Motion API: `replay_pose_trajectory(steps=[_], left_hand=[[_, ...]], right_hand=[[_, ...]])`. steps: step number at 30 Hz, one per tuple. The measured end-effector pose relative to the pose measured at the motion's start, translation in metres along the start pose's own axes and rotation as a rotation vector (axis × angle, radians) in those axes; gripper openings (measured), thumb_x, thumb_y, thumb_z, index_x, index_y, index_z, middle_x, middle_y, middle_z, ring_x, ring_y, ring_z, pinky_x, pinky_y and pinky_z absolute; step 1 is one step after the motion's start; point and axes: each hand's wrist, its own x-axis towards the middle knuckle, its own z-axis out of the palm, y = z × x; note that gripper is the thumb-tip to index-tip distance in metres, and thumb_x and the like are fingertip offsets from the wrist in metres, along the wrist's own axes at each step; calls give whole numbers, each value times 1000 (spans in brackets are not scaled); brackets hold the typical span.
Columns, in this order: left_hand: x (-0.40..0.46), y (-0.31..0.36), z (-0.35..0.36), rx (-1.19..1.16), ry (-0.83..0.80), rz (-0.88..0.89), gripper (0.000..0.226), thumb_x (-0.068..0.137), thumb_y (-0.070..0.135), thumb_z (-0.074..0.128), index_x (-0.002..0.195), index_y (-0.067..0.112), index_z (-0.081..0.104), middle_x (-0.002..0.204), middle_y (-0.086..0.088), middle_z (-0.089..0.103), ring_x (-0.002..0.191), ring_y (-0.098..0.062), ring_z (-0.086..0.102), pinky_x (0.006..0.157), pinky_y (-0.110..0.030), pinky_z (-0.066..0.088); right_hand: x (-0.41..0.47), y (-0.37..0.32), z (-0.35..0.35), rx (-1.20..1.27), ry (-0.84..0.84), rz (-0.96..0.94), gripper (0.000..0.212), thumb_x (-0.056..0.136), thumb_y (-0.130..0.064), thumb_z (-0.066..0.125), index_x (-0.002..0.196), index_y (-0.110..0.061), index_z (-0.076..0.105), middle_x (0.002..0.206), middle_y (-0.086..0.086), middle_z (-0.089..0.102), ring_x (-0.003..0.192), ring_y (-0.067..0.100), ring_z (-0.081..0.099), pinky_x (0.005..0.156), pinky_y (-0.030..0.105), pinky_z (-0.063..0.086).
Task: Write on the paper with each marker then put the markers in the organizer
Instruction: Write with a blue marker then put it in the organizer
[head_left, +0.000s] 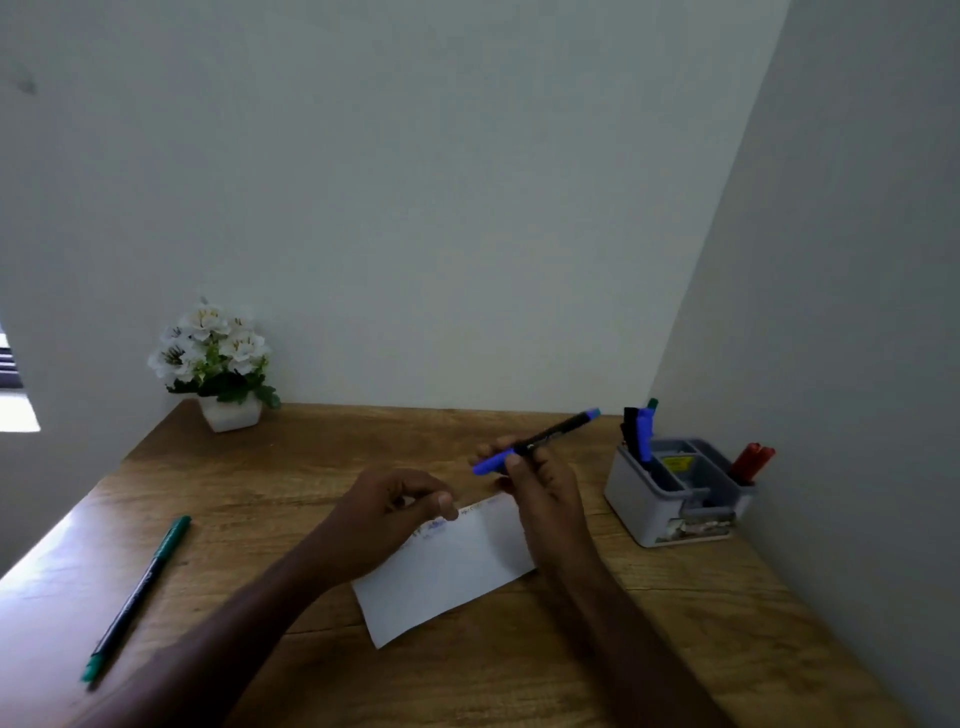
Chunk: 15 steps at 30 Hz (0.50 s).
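— Plain pale walls meet in a corner behind a wooden counter (322, 452). What sits farthest left on it?

— At the back left, against the wall, a white pot of white flowers (215, 364). Nearer the front left edge lies a green marker (137, 597), slanting, its capped end pointing away toward the back, well apart from everything else.

— And in the middle?

— A white sheet of paper (452, 566) lies flat and turned at an angle, with some faint scribbles in blue and other colours along its far edge. The left hand (387, 512) hangs over the paper's far left corner. Its fingers (415, 486) are loosely curled with the thumb stretched toward the scribbles; whether it presses the sheet or only hovers, I cannot tell. It holds nothing.

— The other hand?

— The right hand (543, 486) is raised just above the paper's far right corner and pinches a blue marker (537, 441) near its middle, between thumb and fingertips. The marker is tilted, its blue cap low to the left, its dark barrel rising to the right toward a blue end.

— What is on the right?

— A grey organizer (654, 506) with several compartments stands near the right-hand wall. In its back left compartment several markers stand upright: black, blue and one with a green tip. Two red markers (753, 460) lean out of its right side. A yellow label shows in a middle compartment.
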Motion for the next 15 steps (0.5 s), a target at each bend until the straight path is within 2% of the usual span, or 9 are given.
replay_pose_trajectory(steps=[3, 4, 6, 8, 11, 13, 15], left_hand=[[15, 13, 4, 64, -31, -28, 14, 93, 27, 61, 90, 25, 75, 93, 22, 71, 88, 3, 64, 69, -9, 43], [22, 20, 7, 86, -40, -23, 14, 94, 29, 61, 89, 26, 74, 91, 19, 72, 88, 3, 63, 68, -8, 41], [40, 36, 13, 135, -47, 24, 15, 94, 29, 61, 84, 26, 73, 86, 15, 73, 86, 3, 63, 68, -6, 41], [62, 51, 23, 168, -72, 91, 18, 93, 25, 62, 80, 21, 74, 81, 11, 73, 79, -3, 66, 67, -9, 45], [93, 67, 46, 150, -141, 124, 18, 92, 22, 64, 81, 14, 75, 75, 5, 73, 67, -9, 66, 67, -25, 53], [111, 77, 63, 137, -168, 139, 18, 91, 20, 65, 80, 10, 75, 72, 4, 73, 61, -7, 64, 63, -24, 53], [125, 89, 81, 135, -190, 171, 19, 90, 18, 65, 77, 8, 74, 70, 2, 72, 57, -4, 62, 59, -21, 51]], right_hand=[[4, -9, -18, -73, 41, -72, 27, 104, -14, 45, 122, -23, 62, 83, -8, 65, 78, 3, 63, 74, 21, 49], [5, -12, -27, -169, 39, -134, 30, 104, -15, 46, 129, -24, 59, 83, -14, 60, 75, -2, 58, 73, 15, 46], [9, -21, -50, -384, 67, -239, 33, 101, -17, 52, 133, -24, 57, 96, -18, 61, 85, -4, 59, 75, 12, 48], [14, -41, -80, -513, 172, -296, 27, 95, -17, 62, 122, -22, 63, 93, -11, 66, 85, 0, 62, 70, 12, 50], [26, -79, -135, -696, 349, -369, 9, 86, -9, 70, 91, -16, 72, 75, -6, 68, 69, 4, 64, 62, 9, 46], [32, -103, -171, -836, 362, -329, 6, 84, -11, 70, 84, -15, 74, 73, -2, 69, 67, 10, 64, 62, 8, 46], [38, -119, -199, -987, 325, -263, 5, 83, -16, 70, 85, -15, 75, 77, 0, 71, 72, 15, 65, 68, 16, 51]])
